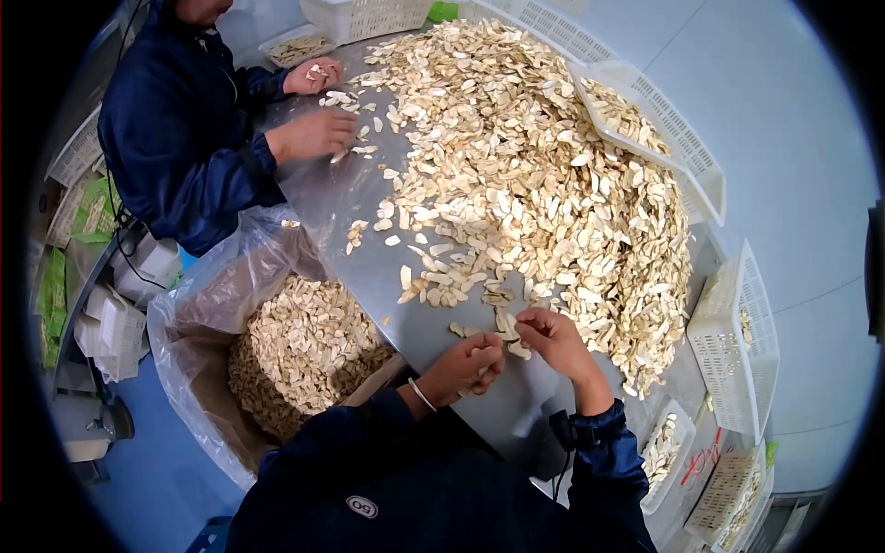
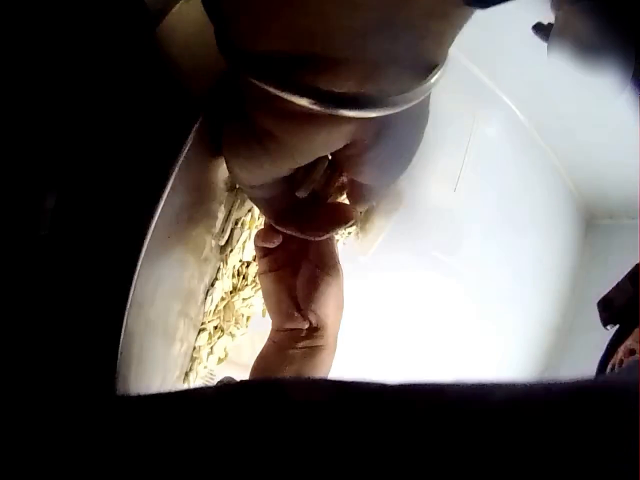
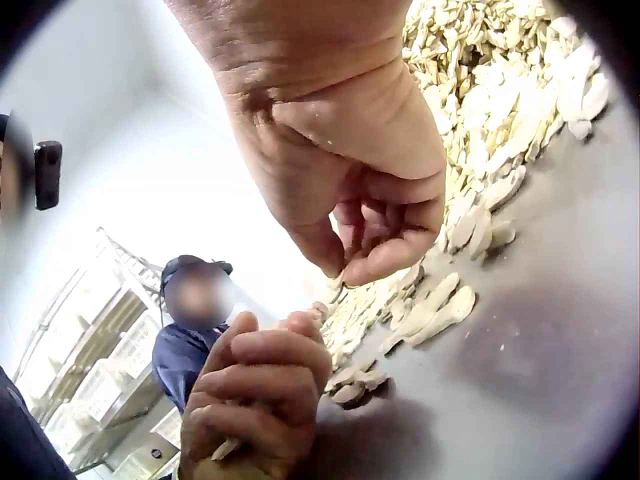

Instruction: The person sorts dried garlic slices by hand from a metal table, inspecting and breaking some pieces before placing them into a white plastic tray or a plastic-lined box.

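Pale dried slices (image 1: 535, 184), like sliced mushroom, lie heaped on a metal table (image 1: 424, 343). Low over the table's near edge, my left hand (image 1: 461, 369) has its fingers curled round a few slices; one slice (image 3: 228, 448) pokes out of its fist in the right wrist view. Close beside it, my right hand (image 1: 558, 343) points thumb and index finger down, their tips pinching a small pale slice (image 3: 337, 287). Loose slices (image 3: 432, 312) lie on the metal just under the right hand. The left wrist view is dark, with both hands nearly meeting.
Left of the table stands a plastic-lined box (image 1: 207, 332) full of slices. Another person (image 1: 175, 129) in dark blue handles slices across the corner. White baskets (image 1: 733, 341) line the right edge, with a small tray (image 1: 666, 452) of slices nearer.
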Demonstrator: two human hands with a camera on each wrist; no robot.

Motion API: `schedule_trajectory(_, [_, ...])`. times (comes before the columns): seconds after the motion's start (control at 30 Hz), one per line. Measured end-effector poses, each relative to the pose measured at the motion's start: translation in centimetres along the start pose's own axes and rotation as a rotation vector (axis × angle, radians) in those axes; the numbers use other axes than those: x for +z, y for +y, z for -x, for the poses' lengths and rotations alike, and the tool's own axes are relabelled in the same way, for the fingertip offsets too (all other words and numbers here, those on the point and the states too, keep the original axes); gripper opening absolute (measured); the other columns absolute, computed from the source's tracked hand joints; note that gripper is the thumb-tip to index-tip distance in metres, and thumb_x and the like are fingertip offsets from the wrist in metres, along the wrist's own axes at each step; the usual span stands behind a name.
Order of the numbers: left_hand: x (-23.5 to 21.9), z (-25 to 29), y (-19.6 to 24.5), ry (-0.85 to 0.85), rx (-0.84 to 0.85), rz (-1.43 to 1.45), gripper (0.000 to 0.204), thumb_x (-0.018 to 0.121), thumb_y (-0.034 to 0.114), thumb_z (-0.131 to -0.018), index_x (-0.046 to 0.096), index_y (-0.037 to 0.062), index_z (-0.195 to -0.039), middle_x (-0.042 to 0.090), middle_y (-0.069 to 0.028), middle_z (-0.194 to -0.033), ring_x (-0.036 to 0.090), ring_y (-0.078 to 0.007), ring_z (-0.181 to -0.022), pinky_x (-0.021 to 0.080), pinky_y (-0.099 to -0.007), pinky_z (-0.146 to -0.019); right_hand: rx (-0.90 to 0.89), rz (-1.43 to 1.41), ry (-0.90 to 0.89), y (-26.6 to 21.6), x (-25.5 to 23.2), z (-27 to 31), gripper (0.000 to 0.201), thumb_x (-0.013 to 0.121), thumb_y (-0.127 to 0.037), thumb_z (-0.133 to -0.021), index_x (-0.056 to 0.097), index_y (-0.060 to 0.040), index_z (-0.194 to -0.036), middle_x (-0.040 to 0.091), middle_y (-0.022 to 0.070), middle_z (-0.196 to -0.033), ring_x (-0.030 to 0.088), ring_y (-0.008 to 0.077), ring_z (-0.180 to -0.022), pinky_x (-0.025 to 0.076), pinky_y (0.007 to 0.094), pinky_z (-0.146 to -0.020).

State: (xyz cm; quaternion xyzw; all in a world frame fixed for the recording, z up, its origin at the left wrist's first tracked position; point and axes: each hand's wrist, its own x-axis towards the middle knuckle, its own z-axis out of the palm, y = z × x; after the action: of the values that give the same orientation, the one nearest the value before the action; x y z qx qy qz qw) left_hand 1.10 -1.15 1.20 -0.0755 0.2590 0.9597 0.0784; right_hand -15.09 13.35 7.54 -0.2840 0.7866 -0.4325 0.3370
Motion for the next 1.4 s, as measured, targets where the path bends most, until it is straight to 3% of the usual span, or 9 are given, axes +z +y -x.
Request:
schedule_trajectory(0.23, [0.5,-0.4,-0.7,0.102,0.054,-0.158,0.012,0.057,0.021,-0.103,0.053,0.0104,-0.107,0.058,-0.0021,-0.086,0.049,-0.0078,-0.064,0.041,-0.0245,-0.051,0.091,-0.184,-0.174,-0.8,0.4,1.5,0.023,0.063,-0.016,-0.100,0.067,0.0023,-0.114,0.069,0.0040,-0.086,0.064,0.0104,-0.074,0.052,0.0252,-0.068])
schedule_trajectory(0.4, [1.0,-0.3,-0.3,0.135,0.045,-0.250,0.012,0.057,0.020,-0.102,0.055,0.0078,-0.102,0.058,-0.0021,-0.081,0.049,-0.0086,-0.058,0.042,-0.0256,-0.049,0.164,-0.275,-0.159,-0.5,0.3,2.0,0.025,0.062,-0.016,-0.101,0.068,0.0021,-0.116,0.069,0.0039,-0.086,0.064,0.0105,-0.073,0.053,0.0256,-0.069])
schedule_trajectory(0.5, [0.7,-0.6,-0.8,0.106,0.071,-0.298,0.017,0.056,0.019,-0.100,0.059,0.0044,-0.108,0.060,-0.0031,-0.085,0.053,-0.0094,-0.056,0.045,-0.0244,-0.051,0.214,-0.290,-0.176,-0.6,0.2,2.3,0.025,0.062,-0.017,-0.101,0.068,0.0008,-0.117,0.069,0.0034,-0.087,0.064,0.0098,-0.074,0.054,0.0248,-0.069])
schedule_trajectory(0.57, [0.8,-0.5,-0.7,0.099,0.074,-0.305,0.013,0.057,0.018,-0.101,0.057,0.0057,-0.102,0.062,-0.0040,-0.084,0.053,-0.0083,-0.060,0.045,-0.0251,-0.050,0.217,-0.282,-0.171,-0.5,0.1,2.4,0.025,0.062,-0.017,-0.101,0.068,0.0002,-0.118,0.069,0.0031,-0.088,0.065,0.0095,-0.074,0.054,0.0244,-0.069])
schedule_trajectory(0.87, [0.2,-1.1,-1.2,0.132,0.008,-0.310,0.016,0.057,0.019,-0.101,0.059,0.0056,-0.109,0.062,-0.0021,-0.086,0.055,-0.0069,-0.063,0.046,-0.0242,-0.051,0.092,-0.215,-0.127,0.2,0.6,2.5,0.022,0.060,-0.015,-0.101,0.067,-0.0002,-0.117,0.067,0.0017,-0.089,0.064,0.0097,-0.074,0.054,0.0247,-0.068])
schedule_trajectory(1.07, [0.1,-1.1,-1.4,0.107,0.038,-0.265,0.014,0.056,0.017,-0.101,0.059,0.0056,-0.106,0.063,-0.0030,-0.085,0.054,-0.0072,-0.060,0.045,-0.0239,-0.050,0.155,-0.322,-0.064,-0.8,0.0,2.3,0.021,0.060,-0.014,-0.102,0.067,0.0002,-0.115,0.067,0.0014,-0.088,0.063,0.0095,-0.072,0.053,0.0245,-0.067])
schedule_trajectory(1.17, [0.1,-0.9,-0.9,0.069,0.008,-0.243,0.013,0.055,0.017,-0.100,0.058,0.0055,-0.105,0.064,-0.0054,-0.088,0.055,-0.0076,-0.060,0.045,-0.0242,-0.048,0.033,-0.183,0.151,1.1,-0.1,1.5,0.022,0.060,-0.013,-0.101,0.066,-0.0002,-0.117,0.068,0.0009,-0.090,0.063,0.0083,-0.074,0.051,0.0234,-0.067])
schedule_trajectory(1.27, [0.2,0.5,-0.4,0.005,0.023,-0.223,0.014,0.054,0.017,-0.101,0.057,0.0051,-0.108,0.065,-0.0088,-0.092,0.055,-0.0083,-0.060,0.044,-0.0236,-0.047,-0.129,0.273,0.209,0.3,0.3,1.2,0.021,0.061,-0.012,-0.099,0.067,-0.0021,-0.118,0.069,0.0030,-0.090,0.064,0.0085,-0.074,0.052,0.0252,-0.065])
schedule_trajectory(1.4, [0.7,2.4,-0.6,-0.065,-0.048,-0.185,0.016,0.051,0.018,-0.104,0.055,0.0046,-0.112,0.066,-0.0125,-0.098,0.054,-0.0089,-0.060,0.041,-0.0212,-0.044,-0.313,0.451,0.101,-1.7,2.7,0.6,0.021,0.067,-0.006,-0.091,0.068,-0.0034,-0.112,0.069,0.0131,-0.090,0.068,0.0241,-0.073,0.054,0.0333,-0.068])
